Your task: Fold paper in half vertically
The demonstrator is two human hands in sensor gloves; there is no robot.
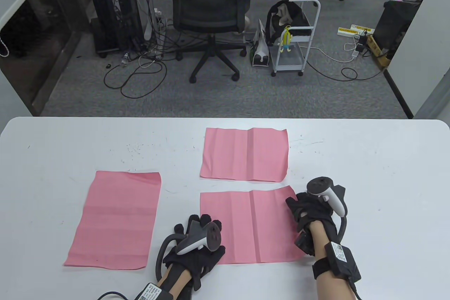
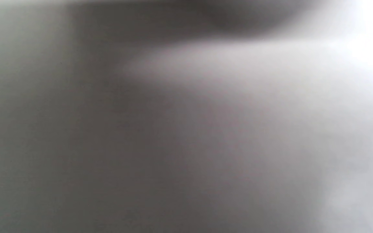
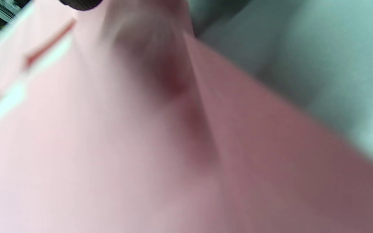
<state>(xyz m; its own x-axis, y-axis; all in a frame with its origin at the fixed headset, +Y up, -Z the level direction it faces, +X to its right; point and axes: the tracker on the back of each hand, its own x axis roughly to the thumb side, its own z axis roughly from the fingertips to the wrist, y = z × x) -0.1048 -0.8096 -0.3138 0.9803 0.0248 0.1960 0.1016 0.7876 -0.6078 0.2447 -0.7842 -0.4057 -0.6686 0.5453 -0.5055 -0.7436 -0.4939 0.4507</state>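
Three pink paper sheets lie on the white table (image 1: 369, 159). The near sheet (image 1: 246, 226) lies flat in front of me with a vertical crease down its middle. My left hand (image 1: 202, 231) rests flat, fingers spread, at its left edge. My right hand (image 1: 302, 210) sits on its right edge near the far right corner; whether the fingers pinch the paper is hidden. The right wrist view shows the pink sheet (image 3: 141, 145) close up and blurred. The left wrist view is a grey blur.
A second creased pink sheet (image 1: 245, 155) lies just beyond the near one. A third pink sheet (image 1: 116, 219) lies at the left. Beyond the table's far edge are an office chair (image 1: 209, 8), a white cart (image 1: 297, 38) and floor cables.
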